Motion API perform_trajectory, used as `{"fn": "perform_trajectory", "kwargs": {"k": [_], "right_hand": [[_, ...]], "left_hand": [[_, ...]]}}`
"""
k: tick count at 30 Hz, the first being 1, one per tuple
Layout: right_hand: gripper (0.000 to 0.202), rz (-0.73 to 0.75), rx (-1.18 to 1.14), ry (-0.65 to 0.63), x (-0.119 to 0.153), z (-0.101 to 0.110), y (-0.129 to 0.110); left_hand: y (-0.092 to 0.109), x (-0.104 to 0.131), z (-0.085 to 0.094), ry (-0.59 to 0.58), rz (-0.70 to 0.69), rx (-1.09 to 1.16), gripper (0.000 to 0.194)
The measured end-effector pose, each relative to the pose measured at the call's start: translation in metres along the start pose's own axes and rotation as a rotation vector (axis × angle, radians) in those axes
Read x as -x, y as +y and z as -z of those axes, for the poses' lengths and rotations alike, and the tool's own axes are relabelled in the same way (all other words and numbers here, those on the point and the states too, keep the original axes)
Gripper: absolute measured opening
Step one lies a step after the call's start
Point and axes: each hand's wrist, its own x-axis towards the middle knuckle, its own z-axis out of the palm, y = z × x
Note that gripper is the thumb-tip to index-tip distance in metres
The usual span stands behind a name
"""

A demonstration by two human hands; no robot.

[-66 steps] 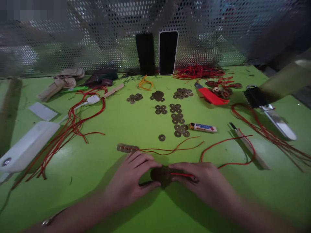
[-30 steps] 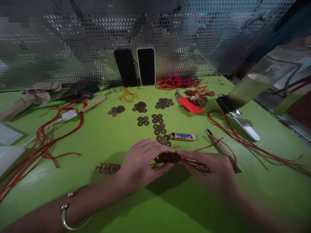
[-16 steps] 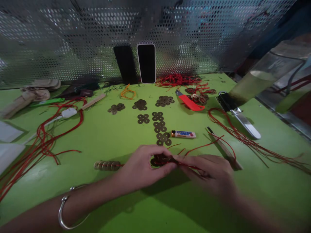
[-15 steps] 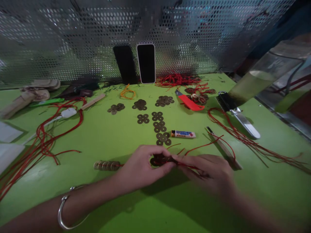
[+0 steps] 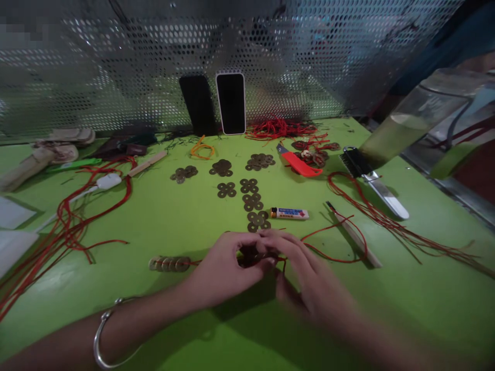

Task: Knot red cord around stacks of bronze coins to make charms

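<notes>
My left hand (image 5: pixel 228 265) pinches a small group of dark round coins (image 5: pixel 251 252) between thumb and fingers. The coins are strung on red cord and partly hidden by my fingers. My right hand (image 5: pixel 309 268) meets it from the other side, its fingertips at the coins and its thumb lower down, with red cord (image 5: pixel 284 265) between them. Left of my left hand, a row of overlapping coins (image 5: pixel 170 264) lies on the same cord. Loose red cord (image 5: pixel 328 259) curves out beyond my right hand. Just beyond my fingers sit coins in small clusters (image 5: pixel 258 220).
On the green table (image 5: pixel 174 319) lie a lighter (image 5: pixel 290 213), a thin pointed tool (image 5: pixel 356 237), a red-handled cutter (image 5: pixel 299 162), a hairbrush (image 5: pixel 377 183) and red cord bundles (image 5: pixel 83 206). Coin piles (image 5: pixel 222 167) lie further back. Two phones (image 5: pixel 231 103) lean on perforated metal. A jug (image 5: pixel 406 123) stands right.
My right hand has shifted from drawing cord to the right to bending its fingers over the coins. The loose cord at the right has swung into a wider loop. My left hand stays put.
</notes>
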Motion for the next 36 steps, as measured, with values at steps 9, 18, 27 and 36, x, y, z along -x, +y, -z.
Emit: {"fn": "perform_trajectory", "kwargs": {"k": [9, 18, 27, 36], "right_hand": [[0.026, -0.004, 0.102, -0.075, 0.007, 0.008, 0.013], [0.014, 0.029, 0.065, 0.046, 0.01, 0.015, 0.018], [0.018, -0.118, -0.05, 0.09, 0.01, 0.02, 0.025], [0.019, -0.107, -0.093, 0.098, 0.01, 0.021, 0.026]], "left_hand": [[0.005, 0.0, 0.003, -0.041, 0.035, -0.043, 0.012], [0.007, 0.0, 0.009, -0.033, -0.044, -0.089, 0.006], [0.002, 0.002, 0.017, 0.176, -0.423, -0.379, 0.029], [-0.001, 0.001, 0.018, 0.247, -0.549, -0.46, 0.026]]}}
